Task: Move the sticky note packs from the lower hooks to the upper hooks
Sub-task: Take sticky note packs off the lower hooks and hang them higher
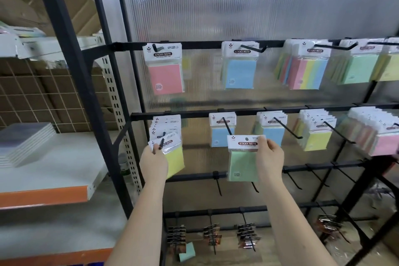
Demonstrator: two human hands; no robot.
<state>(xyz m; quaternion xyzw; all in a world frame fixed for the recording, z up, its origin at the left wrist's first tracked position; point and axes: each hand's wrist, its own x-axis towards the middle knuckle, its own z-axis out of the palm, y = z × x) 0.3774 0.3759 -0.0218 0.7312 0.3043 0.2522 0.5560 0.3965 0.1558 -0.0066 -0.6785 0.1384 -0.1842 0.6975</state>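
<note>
My right hand (pixel 268 155) pinches a green sticky note pack (pixel 243 162) by its white header, held free in front of the middle row, just below a hook (pixel 226 125) carrying blue packs (pixel 221 136). My left hand (pixel 154 161) grips a yellow pack (pixel 174 157) at the tip of the leftmost middle-row hook (pixel 161 143), in front of several stacked packs (pixel 165 124). On the upper row hang a pink pack (pixel 165 73), a blue pack (pixel 239 69) and striped packs (pixel 304 67). The hooks (pixel 218 183) below my hands are bare.
More packs hang at the right on both rows (pixel 319 134). Dark small packs (pixel 176 237) hang on the bottom rail, and a green pad (pixel 187 251) lies on the floor. A white and orange shelf (pixel 54 168) with stacked clear cases stands to the left.
</note>
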